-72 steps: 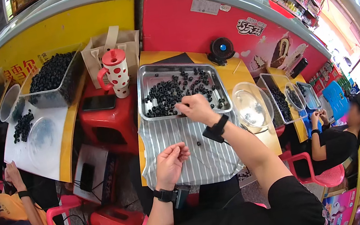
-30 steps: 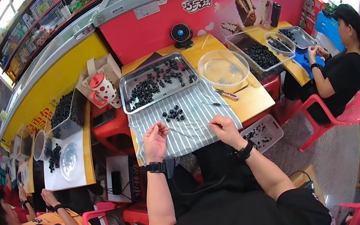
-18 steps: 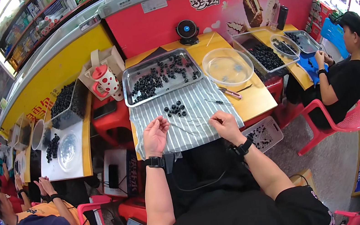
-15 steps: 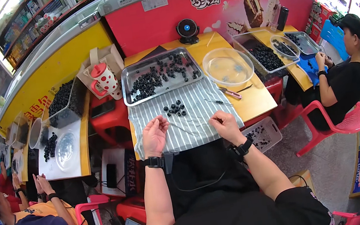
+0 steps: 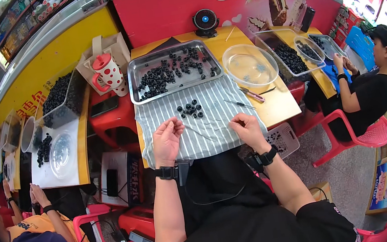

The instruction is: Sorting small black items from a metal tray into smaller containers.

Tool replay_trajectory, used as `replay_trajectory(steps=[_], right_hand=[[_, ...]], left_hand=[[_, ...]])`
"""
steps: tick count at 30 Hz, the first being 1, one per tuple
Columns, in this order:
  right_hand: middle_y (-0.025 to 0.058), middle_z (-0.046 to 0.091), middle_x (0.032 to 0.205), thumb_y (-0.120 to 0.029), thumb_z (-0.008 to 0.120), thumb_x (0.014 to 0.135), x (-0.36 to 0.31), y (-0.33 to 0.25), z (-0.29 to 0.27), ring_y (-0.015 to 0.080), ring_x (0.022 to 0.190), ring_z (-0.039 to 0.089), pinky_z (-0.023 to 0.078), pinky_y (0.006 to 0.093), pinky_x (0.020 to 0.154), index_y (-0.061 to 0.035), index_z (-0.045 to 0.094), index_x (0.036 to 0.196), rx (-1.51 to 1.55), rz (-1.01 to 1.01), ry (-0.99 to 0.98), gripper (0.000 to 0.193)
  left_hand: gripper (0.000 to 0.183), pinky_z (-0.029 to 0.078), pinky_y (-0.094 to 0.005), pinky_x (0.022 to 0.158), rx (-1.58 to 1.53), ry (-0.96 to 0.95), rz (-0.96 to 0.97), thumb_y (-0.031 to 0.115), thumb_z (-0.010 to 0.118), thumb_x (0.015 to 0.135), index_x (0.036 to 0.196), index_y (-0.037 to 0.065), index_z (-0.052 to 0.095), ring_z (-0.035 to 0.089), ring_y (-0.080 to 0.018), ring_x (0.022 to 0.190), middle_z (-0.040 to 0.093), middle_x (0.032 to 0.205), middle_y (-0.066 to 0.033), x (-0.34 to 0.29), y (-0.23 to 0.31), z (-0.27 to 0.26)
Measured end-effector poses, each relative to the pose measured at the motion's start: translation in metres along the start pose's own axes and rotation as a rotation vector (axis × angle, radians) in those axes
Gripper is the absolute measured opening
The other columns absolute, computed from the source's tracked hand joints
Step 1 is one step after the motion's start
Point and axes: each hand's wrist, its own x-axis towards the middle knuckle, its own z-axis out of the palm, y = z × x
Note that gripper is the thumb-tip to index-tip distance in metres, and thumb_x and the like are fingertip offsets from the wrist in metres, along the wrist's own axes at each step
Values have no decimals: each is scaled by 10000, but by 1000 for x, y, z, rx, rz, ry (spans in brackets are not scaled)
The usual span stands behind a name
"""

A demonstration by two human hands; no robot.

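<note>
My left hand (image 5: 168, 142) rests over the near left of a grey-and-white striped cloth (image 5: 205, 136), thumb and fingertips pinched together. Over the cloth's near right, my right hand (image 5: 248, 129) is curled closed, thumb against the fingers. Whether either holds anything is too small to see. Between and beyond them lies a small cluster of black bead-like pieces (image 5: 189, 109). Farther back, a metal tray (image 5: 218, 70) with many more such pieces sits at the cloth's far edge. A thin dark tool (image 5: 240, 104) lies on the cloth beyond my right hand.
A round clear plastic lid or dish (image 5: 253, 82) and a pink-handled tool (image 5: 252, 95) are on the right. A small black fan (image 5: 205, 22) stands behind the tray; a spotted tumbler (image 5: 108, 73) is at left. Co-workers sit at both sides. A white basket (image 5: 288, 145) is below right.
The view has tilted slightly, so the table sits a little differently in it. Both my hands keep nearly the same closed pose; the right one has turned a little.
</note>
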Motion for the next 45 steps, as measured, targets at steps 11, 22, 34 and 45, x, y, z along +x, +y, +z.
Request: replay_trajectory(steps=[11,22,34,45], right_hand=[[175,663,852,-122,638,797,66,-38,21,360,844,636,486,456,720,-46,643,981,-458,-128,-214,199],[207,635,731,-88,555,811,85,-45,29,412,762,630,462,525,669,-54,593,887,-681,-123,-436,92],[200,624,686,-161,649,814,77,-72,46,405,710,631,477,502,622,-41,563,879,-611,-168,-391,162],[114,640,771,-75,579,815,23,-103,41,334,701,648,488,438,552,-51,510,858,-419,-435,-495,85]], left_hand=[[220,496,-280,780,198,49,-94,100,530,973,1099,-44,640,647,-170,834,686,983,-119,-31,9,28],[221,497,-244,749,261,65,-207,113,547,972,1103,-28,655,639,-118,814,693,961,-86,-34,6,47],[231,499,-241,721,282,117,-292,102,541,969,1125,-43,632,639,-139,821,683,965,-104,-27,-4,54],[225,529,-246,710,212,71,-256,43,592,936,1146,-34,616,649,-130,830,679,953,-86,-40,-1,58]])
